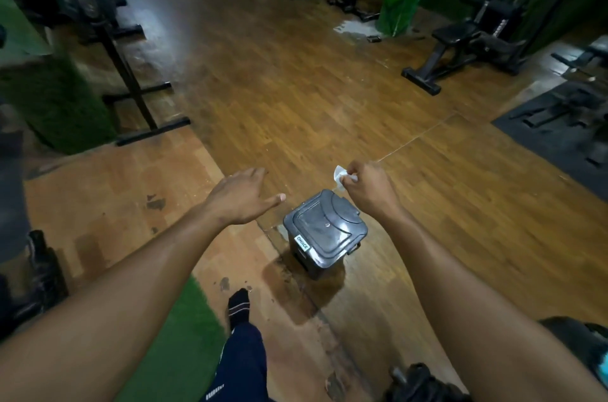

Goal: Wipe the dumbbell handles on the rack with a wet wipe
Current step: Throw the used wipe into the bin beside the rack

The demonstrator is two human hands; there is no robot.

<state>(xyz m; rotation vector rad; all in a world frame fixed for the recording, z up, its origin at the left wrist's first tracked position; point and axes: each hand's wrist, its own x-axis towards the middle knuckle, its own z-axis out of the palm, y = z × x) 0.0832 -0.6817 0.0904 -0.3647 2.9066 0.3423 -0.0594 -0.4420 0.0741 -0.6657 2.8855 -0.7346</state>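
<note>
Right hand [368, 189] pinches the crumpled wipe [340, 176] above the shut bin [324, 232], likely to discard it; left hand [241, 197] hovers released.

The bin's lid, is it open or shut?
Shut: the dark lid lies flat on the bin, below the right hand gripping a wipe.
</note>
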